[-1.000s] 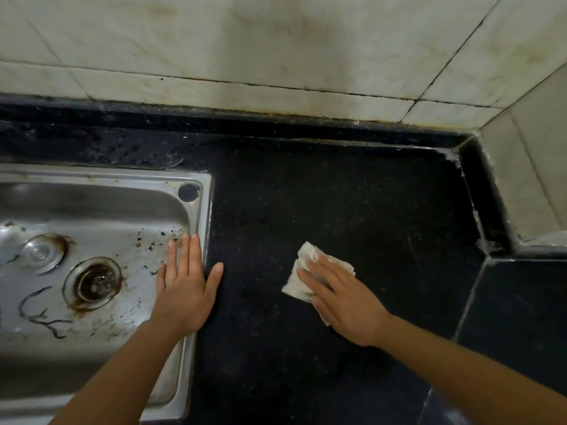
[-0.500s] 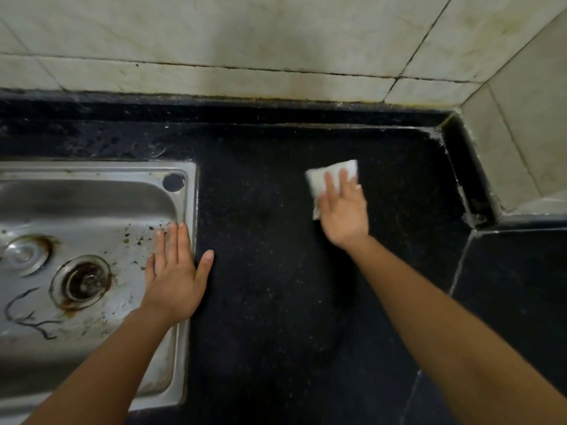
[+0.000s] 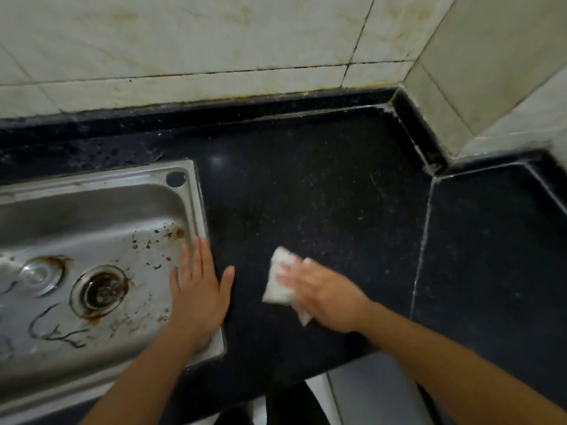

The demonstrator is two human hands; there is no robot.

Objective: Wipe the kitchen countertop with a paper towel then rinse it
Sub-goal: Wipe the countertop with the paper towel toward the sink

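The paper towel [image 3: 277,283] lies on the black countertop [image 3: 322,194], a little to the right of the sink [image 3: 196,197]. Its long side runs from the person toward the wall. The right hand [image 3: 322,297] presses flat on it, fingers straight and pointing left (a bit blurry). The left hand [image 3: 199,289] rests flat on the sink's edge, fingers spread. The towel is white, folded and crumpled.

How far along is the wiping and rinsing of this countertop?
Nothing looks finished. In hand: the right hand presses the paper towel on the black countertop, mid-wipe; the left hand rests flat over the sink rim. Left: pale specks show near the back corner, and rinsing hasn't begun.
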